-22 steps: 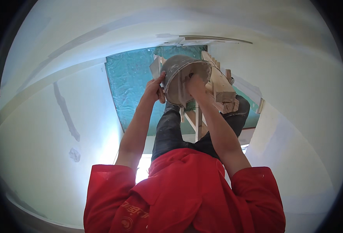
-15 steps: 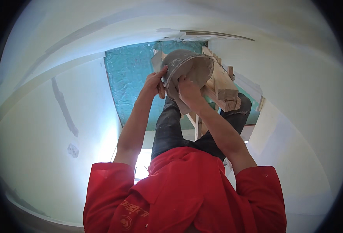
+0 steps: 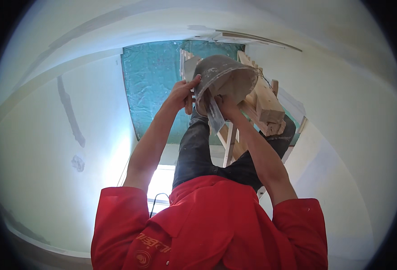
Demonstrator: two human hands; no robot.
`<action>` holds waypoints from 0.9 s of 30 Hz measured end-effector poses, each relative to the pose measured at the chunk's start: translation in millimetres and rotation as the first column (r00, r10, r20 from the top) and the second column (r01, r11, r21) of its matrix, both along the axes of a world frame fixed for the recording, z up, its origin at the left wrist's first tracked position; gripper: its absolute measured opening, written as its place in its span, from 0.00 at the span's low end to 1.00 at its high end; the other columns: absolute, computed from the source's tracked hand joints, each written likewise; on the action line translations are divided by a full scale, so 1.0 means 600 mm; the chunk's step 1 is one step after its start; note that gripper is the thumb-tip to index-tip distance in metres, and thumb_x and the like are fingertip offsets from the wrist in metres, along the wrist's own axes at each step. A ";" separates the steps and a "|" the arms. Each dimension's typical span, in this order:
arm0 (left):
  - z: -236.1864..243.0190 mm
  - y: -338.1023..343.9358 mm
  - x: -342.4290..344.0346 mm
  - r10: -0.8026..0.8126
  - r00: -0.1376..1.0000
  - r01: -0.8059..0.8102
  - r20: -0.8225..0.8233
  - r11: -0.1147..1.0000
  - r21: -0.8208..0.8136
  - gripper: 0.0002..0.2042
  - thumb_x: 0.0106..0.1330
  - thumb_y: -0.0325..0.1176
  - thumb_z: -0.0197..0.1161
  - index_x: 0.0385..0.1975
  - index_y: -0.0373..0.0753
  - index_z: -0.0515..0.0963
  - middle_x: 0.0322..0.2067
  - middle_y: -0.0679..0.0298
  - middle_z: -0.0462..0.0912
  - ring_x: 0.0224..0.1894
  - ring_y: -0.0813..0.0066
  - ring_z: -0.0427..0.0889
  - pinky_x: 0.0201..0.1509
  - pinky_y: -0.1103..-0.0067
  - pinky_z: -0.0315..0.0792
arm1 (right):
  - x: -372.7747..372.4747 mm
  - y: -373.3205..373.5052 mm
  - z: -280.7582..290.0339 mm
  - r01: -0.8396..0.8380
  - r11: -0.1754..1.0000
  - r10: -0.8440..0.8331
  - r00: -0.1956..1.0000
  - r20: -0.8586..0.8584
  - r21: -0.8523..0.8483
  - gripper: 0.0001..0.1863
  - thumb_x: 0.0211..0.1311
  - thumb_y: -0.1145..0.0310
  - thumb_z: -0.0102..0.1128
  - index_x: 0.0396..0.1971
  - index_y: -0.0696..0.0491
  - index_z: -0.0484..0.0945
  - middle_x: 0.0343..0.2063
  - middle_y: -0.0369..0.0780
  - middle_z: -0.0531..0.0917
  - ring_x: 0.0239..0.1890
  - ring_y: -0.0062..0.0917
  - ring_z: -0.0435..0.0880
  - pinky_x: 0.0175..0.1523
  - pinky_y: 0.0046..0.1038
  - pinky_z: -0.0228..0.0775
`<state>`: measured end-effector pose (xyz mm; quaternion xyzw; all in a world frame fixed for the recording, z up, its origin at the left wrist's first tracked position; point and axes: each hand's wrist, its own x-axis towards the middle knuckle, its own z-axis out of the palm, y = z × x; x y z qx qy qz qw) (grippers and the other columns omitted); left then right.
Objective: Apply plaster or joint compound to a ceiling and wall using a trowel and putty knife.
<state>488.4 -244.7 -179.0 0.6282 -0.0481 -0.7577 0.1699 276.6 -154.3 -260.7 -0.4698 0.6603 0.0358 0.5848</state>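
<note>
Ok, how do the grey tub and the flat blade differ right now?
Shape: the grey tub is round and hollow; the flat blade is thin. Size: the tub is clearly larger than the blade. Hold: the left hand grips the tub's side, while the right hand appears to hold the blade. Both look greyish.

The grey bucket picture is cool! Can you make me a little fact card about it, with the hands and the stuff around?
Main thing: grey bucket, tilted, mouth toward the person
Left hand: holding the bucket's left side, with a wooden handle by its fingers
Right hand: at the bucket's mouth; its grip is partly hidden
Beside right hand: flat scraper blade
Right of bucket: wooden beams
Floor: green sheet
Wall on left: grey filler streak
Clothes: red shirt, dark trousers
</note>
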 end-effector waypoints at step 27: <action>-0.001 0.032 0.055 -0.042 0.971 0.089 0.235 0.977 -0.194 0.25 0.58 0.46 0.72 0.40 0.26 0.76 0.32 0.50 0.80 0.31 0.62 0.80 0.35 0.69 0.78 | -0.044 0.112 0.293 0.601 0.726 -0.326 0.729 0.602 -0.336 0.28 0.70 0.70 0.49 0.66 0.60 0.56 0.40 0.39 0.77 0.31 0.20 0.75 0.32 0.19 0.67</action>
